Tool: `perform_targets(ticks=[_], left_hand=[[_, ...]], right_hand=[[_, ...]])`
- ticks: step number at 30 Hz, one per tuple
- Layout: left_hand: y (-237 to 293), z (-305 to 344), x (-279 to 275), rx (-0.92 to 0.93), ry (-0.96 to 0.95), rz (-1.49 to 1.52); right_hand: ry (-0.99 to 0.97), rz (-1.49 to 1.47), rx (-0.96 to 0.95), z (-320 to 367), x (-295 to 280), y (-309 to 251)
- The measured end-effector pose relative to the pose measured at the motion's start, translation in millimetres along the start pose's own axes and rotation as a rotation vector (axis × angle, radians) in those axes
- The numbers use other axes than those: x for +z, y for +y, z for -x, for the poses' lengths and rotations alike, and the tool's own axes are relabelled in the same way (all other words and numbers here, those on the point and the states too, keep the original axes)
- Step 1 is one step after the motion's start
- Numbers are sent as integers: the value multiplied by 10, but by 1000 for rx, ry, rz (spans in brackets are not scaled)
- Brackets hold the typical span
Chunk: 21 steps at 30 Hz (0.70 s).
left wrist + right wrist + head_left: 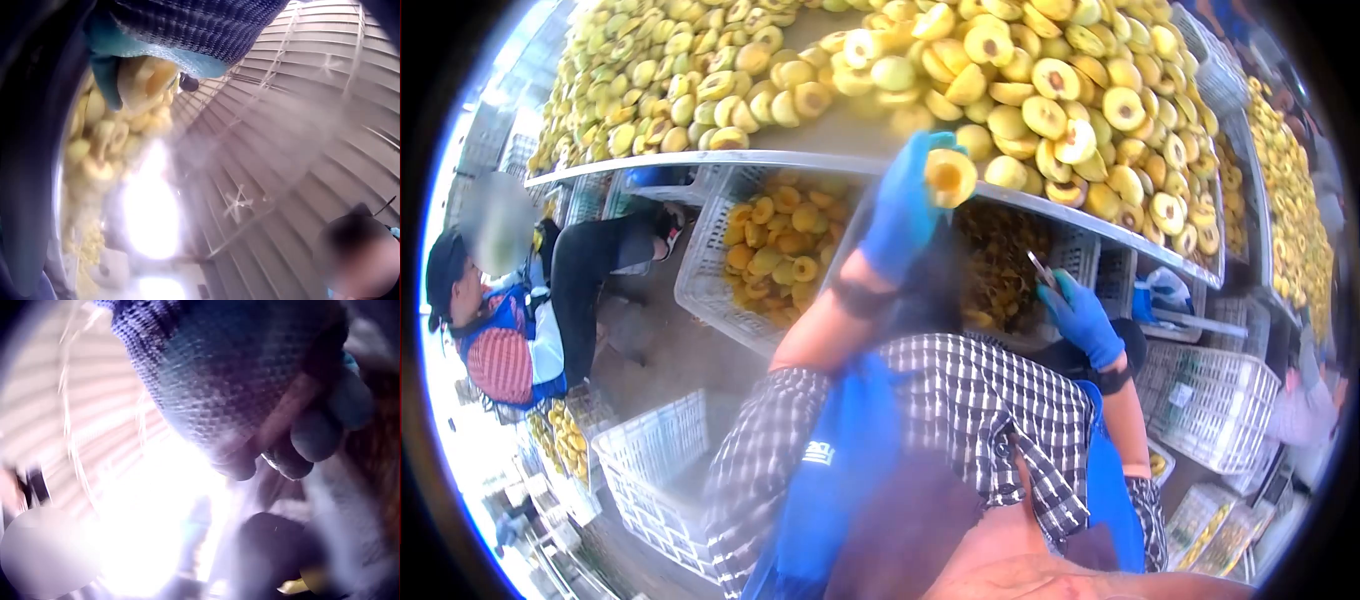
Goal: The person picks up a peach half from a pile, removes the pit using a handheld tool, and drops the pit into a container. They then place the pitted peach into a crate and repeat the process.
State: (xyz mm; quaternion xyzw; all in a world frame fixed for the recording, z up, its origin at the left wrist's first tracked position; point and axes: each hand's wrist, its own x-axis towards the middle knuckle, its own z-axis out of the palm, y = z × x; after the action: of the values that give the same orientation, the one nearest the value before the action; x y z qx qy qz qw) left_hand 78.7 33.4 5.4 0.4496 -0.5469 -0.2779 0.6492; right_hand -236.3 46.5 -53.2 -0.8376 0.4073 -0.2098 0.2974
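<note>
My left hand [900,210], in a blue glove, holds a yellow peach half [950,178] over the front edge of the metal table [830,135]. The hollow of the fruit shows in the head view. From the left wrist, the peach half [139,84] sits between the gloved thumb and fingers. Lower and to the right, my gloved right hand [1084,318] grips a small tool with a metal tip [1038,265]. Its brownish handle [290,409] runs through the curled fingers in the right wrist view. Heaped peach halves [1050,80] cover much of the table.
Below the table edge stand a crate [700,285] of peach halves and a container of dark brown scraps [1000,265]. White crates [650,480] stand at left, others [1215,405] at right. A seated person [510,340] is at the left.
</note>
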Motion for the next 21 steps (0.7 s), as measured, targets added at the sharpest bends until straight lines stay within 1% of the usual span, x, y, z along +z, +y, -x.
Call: perform_targets(ticks=[1,2,3,4,5,6,7,9,10,12,13,14,16,18,20,21], left_hand=[[31,-7,-256,82,-24,-156],[-78,8,-544,79,-28,-408],[-162,79,-835,-13,-16,-444],[-123,116,-1046,-45,16,-690],[-86,151,-1257,-86,41,-935],[-16,150,-1402,-62,91,-1389],[-36,87,-1549,-82,185,-1341],[-99,-190,-1718,1,204,-1393],[-95,-380,-1725,42,204,-1398],[-348,-759,-1682,-32,169,-1611],[-687,-951,-1747,55,161,-1697],[-872,-1143,-1759,12,90,-1771],[-1265,-1314,-1703,-16,45,-1883],[-1157,-1394,-1532,-130,-10,-1713],[-1426,-1421,-1559,23,69,-1705],[-1263,-1344,-1487,183,41,-1760]], right_hand=[[-49,46,-44,94,-48,71],[-96,21,19,148,-91,55],[-142,-1,83,200,-135,36],[-188,-96,264,223,-196,-64],[-135,-77,224,201,-207,-142],[-146,-97,267,170,-200,-168],[-159,-113,313,150,-210,-179],[-174,-147,395,102,-174,-147],[-182,-132,364,60,-156,-156],[-190,-96,304,-41,-125,-226],[-276,-70,386,-150,-204,-413],[-268,-50,352,-169,-184,-447],[-241,0,269,-174,-139,-430],[-180,50,167,-92,6,-204],[-166,45,207,-17,34,-198],[-177,35,219,-18,-4,-287]])
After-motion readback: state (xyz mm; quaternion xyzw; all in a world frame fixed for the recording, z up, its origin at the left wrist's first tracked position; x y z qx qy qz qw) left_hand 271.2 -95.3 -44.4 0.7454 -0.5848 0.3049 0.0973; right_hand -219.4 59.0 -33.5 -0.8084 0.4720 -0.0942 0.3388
